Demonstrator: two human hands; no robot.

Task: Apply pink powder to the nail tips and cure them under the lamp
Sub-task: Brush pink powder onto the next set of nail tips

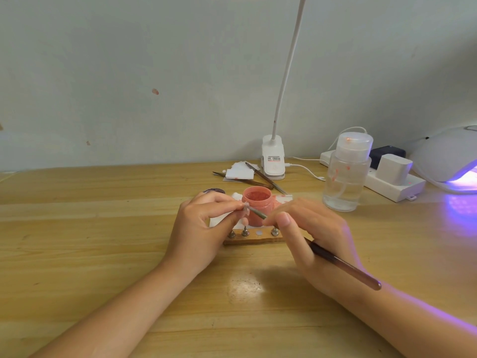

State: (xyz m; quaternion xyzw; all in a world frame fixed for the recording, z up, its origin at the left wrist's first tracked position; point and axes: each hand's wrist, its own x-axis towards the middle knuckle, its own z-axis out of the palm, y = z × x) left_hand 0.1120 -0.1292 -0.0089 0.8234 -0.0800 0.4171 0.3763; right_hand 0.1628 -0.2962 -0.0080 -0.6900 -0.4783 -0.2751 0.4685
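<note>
Pale wall at the back, a wooden table (103, 228) in front, and both hands are at work in the middle of it. The left hand (204, 228) has its thumb and forefinger pinched on a small nail tip (246, 207), holding it up just in front of the open jar of pink powder (257, 200). The right hand (304, 233) is curled round a brush (343, 264), pen-fashion, its fine end reaching across to touch the nail tip between the left fingertips, its dark handle trailing back over the right wrist.

Just below the left fingertips sits a little wooden stand (254, 239) with metal pegs; one peg seems to carry a tip, the rest are hard to read. Well off to the right of the right hand, the curing lamp (446, 156) glows purple, with a clear pump bottle (346, 174) and a white power strip (397, 186) between. Beyond the jar, a clip-on desk light (273, 158) and loose tools lie by the wall.

This looks like the powdering step itself, brush on tip. Next, I'd judge, calls for a light, even stroke, then setting the tip back on a peg and carrying the stand right to the lamp.
</note>
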